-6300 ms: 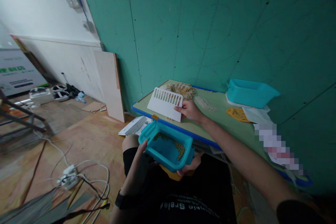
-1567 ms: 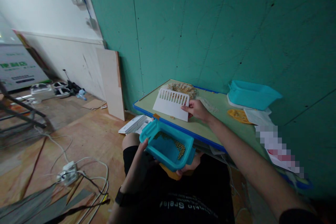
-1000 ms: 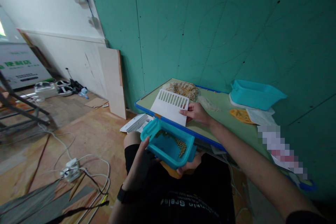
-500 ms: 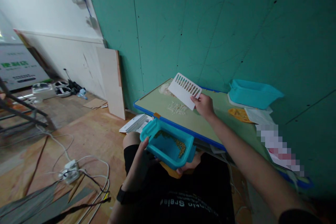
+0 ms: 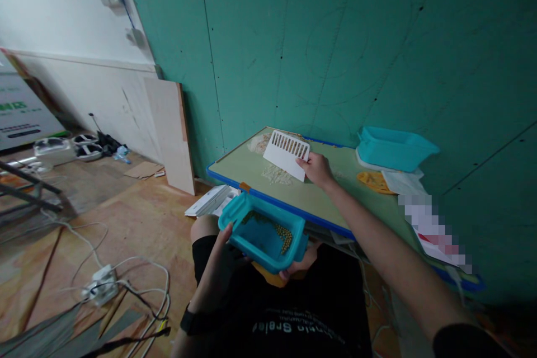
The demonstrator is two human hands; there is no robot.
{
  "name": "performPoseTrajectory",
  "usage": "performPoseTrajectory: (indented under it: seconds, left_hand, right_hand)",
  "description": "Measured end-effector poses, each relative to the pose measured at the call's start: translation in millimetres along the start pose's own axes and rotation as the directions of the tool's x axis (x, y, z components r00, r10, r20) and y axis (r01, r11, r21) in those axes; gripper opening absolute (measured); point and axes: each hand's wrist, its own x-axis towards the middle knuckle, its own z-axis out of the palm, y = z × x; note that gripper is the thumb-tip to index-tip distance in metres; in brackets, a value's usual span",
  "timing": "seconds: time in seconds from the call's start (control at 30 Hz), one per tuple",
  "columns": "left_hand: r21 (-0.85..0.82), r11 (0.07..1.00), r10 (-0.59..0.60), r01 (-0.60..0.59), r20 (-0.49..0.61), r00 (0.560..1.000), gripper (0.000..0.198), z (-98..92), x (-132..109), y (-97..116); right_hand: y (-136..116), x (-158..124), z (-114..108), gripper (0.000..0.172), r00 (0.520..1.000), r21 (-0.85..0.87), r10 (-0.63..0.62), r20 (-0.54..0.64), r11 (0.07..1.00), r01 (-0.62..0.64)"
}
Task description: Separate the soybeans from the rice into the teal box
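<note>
My left hand (image 5: 221, 245) grips the left end of a teal plastic bin (image 5: 263, 256), its thumb over the rim. The bin sits above my lap against the table's front edge. Small golden-brown beans or beads (image 5: 286, 238) lie along its inner sides. In my right hand (image 5: 318, 169) is a white slotted scraper (image 5: 284, 161), held by its right end, slots upward, low over the table (image 5: 319, 198). White grains (image 5: 276, 175) are spread in front of the scraper. Behind its left end is a pale heap (image 5: 257, 144), partly hidden.
A second teal bin (image 5: 396, 150) stands at the table's back right. Near it lie a yellow cloth-like piece (image 5: 375, 182) and white sheets (image 5: 405, 183). A green wall (image 5: 335, 39) rises behind. White cables with a power strip (image 5: 103, 284) run over the floor at left.
My right hand has lowered the scraper toward the tabletop, and the scraper's tilt has lessened. My left hand keeps its grip on the bin. The view has turned slightly right.
</note>
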Motion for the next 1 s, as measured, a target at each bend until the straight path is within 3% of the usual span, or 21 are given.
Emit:
performPoseTrajectory:
  seconds: [0.2,0.37,0.7,1.0]
  left_hand:
    - [0.028,0.999,0.017,-0.017,0.005,1.0,0.063,-3.8,3.1,-4.2]
    - [0.012,1.0,0.011,-0.012,0.029,1.0,0.069,-4.1,0.9,-3.8]
    - [-0.016,1.0,0.021,-0.02,0.063,0.998,0.069,-12.0,8.7,-8.3]
    - [0.046,0.998,0.049,-0.05,0.024,0.998,0.063,-4.1,1.7,-5.5]
  right_hand:
    - [2.5,5.4,-10.2,0.015,0.996,-0.046,0.018,-0.082,0.999,-0.022]
    - [0.0,4.0,-10.3,0.015,0.998,-0.119,0.054,-0.033,0.991,-0.058]
    - [-0.6,2.8,-5.5,0.013,1.0,-0.023,-0.008,0.025,1.0,0.009]
    - [2.2,3.8,-3.9,0.013,1.0,-0.018,-0.001,0.022,1.0,0.002]
